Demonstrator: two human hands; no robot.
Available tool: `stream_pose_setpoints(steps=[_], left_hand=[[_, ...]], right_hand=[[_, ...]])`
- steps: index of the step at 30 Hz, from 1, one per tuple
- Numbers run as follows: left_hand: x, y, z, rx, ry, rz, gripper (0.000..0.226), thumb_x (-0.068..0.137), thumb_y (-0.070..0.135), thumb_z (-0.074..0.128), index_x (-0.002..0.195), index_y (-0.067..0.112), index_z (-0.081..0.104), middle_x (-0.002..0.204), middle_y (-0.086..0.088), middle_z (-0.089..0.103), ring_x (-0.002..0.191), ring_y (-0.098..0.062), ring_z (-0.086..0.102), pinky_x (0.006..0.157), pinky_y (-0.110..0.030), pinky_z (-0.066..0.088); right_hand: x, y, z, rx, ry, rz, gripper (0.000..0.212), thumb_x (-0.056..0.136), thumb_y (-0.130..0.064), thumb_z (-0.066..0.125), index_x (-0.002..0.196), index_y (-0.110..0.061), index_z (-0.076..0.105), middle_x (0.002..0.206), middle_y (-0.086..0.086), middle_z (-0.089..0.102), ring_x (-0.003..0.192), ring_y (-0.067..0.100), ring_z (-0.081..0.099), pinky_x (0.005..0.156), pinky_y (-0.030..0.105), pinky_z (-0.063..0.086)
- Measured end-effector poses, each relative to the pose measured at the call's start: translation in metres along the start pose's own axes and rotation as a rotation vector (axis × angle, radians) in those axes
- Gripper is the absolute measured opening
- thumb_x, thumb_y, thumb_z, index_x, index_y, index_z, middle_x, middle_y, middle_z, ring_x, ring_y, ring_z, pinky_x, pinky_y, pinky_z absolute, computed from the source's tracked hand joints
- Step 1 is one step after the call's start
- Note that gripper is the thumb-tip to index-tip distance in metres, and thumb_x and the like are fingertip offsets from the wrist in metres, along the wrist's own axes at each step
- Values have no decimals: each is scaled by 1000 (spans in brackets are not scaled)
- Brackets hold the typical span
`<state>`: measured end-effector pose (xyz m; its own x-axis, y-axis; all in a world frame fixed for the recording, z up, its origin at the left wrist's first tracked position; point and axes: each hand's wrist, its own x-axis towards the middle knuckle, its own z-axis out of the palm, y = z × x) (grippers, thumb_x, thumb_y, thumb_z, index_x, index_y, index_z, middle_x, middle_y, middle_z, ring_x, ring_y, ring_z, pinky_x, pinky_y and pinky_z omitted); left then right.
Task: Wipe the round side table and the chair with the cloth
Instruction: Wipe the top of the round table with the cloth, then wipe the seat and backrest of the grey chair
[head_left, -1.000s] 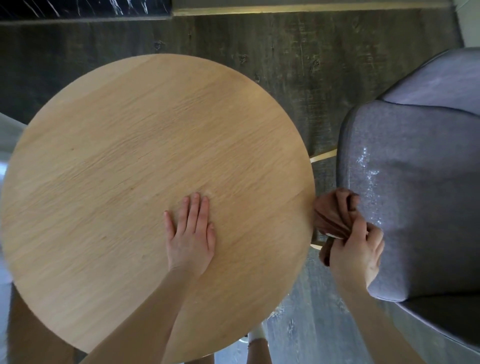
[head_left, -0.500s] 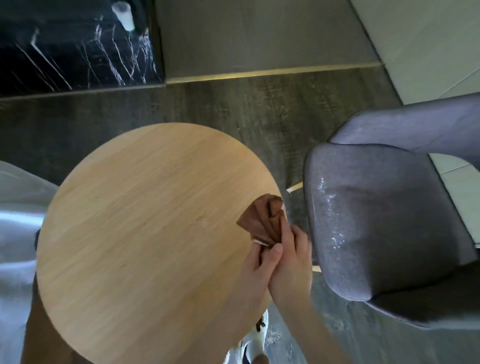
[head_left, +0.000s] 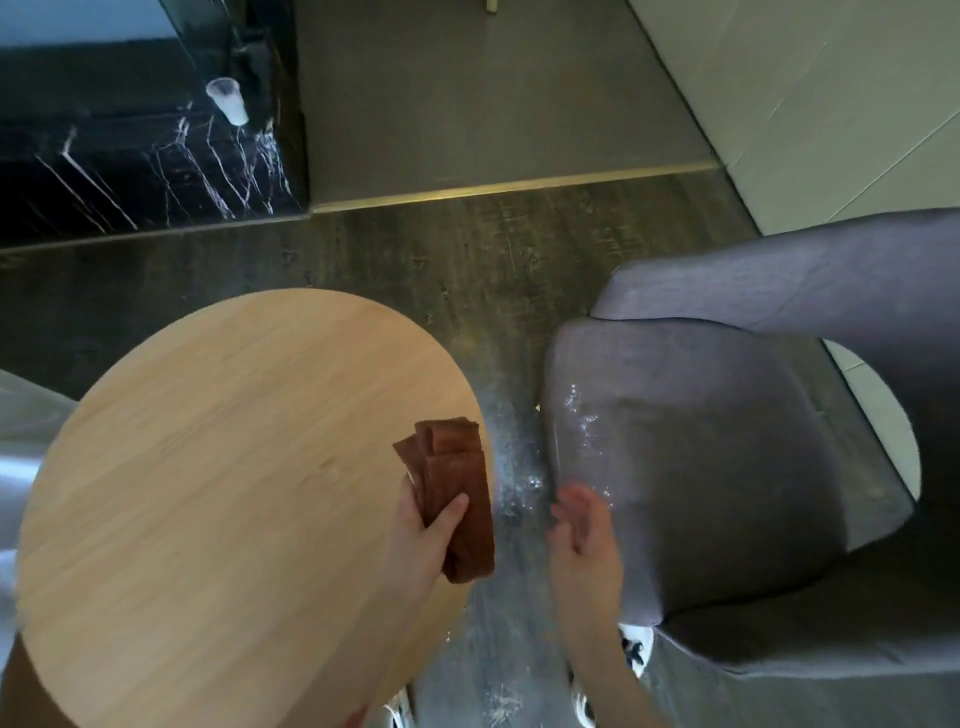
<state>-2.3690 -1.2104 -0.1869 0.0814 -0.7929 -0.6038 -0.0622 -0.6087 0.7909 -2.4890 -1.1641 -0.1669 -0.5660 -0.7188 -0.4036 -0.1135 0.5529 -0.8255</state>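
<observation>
Head camera, looking down: we see the round side table (head_left: 218, 493) at lower left, its pale wood top bare apart from what we hold over its right edge. Our left hand (head_left: 421, 540) grips the cloth (head_left: 457, 493) — a brown, folded strip — with the thumb pressed across its top and the fingers wrapped beneath. The cloth's far end lies over the table's rim, while its near end hangs just past the edge, above the dark floor (head_left: 415, 260).

Our right hand (head_left: 584, 530) is blurred, spread open with fingers loosely apart and holding nothing; it hovers at the front left edge of the chair (head_left: 701, 457), though we cannot tell whether it touches the fabric. The chair is grey, upholstered, just beside the table with a narrow strip of floor between them. White specks dot the seat's left side and the floor below.

A clear cup (head_left: 228, 101) stands on the black marble ledge (head_left: 104, 171) at upper left.
</observation>
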Motion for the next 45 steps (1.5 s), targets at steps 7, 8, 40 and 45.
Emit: stream_pose_setpoints(steps=[7, 8, 40, 45], left_hand=[[4, -48, 117, 197, 136, -30, 46, 87, 8, 58, 130, 9, 40, 110, -4, 57, 105, -24, 58, 85, -30, 43], [6, -56, 133, 223, 165, -24, 45, 88, 10, 57, 129, 9, 40, 110, -5, 59, 103, -26, 59, 83, -29, 42], [59, -133, 270, 1189, -220, 87, 74, 88, 31, 49, 144, 44, 2, 128, -5, 54, 103, -37, 61, 83, -47, 50], [61, -148, 216, 1147, 17, 7, 71, 88, 26, 51, 143, 45, 10, 124, -6, 58, 96, -34, 65, 80, -44, 54]], right_hand=[[135, 125, -131, -861, -402, 52, 77, 91, -35, 49, 147, -13, 1, 159, 11, 2, 146, 26, 8, 117, 36, 13], [153, 136, -145, -910, -418, 53, 82, 90, -39, 49, 147, -15, -5, 159, 10, -4, 146, 27, 3, 117, 40, 13], [267, 197, -136, -1366, -851, 4, 113, 71, -60, 62, 139, -39, -25, 145, 1, -46, 136, 30, -35, 101, 77, 6], [267, 194, -137, -1363, -854, -1, 118, 70, -61, 63, 134, -40, -35, 144, 2, -46, 137, 31, -34, 102, 76, 4]])
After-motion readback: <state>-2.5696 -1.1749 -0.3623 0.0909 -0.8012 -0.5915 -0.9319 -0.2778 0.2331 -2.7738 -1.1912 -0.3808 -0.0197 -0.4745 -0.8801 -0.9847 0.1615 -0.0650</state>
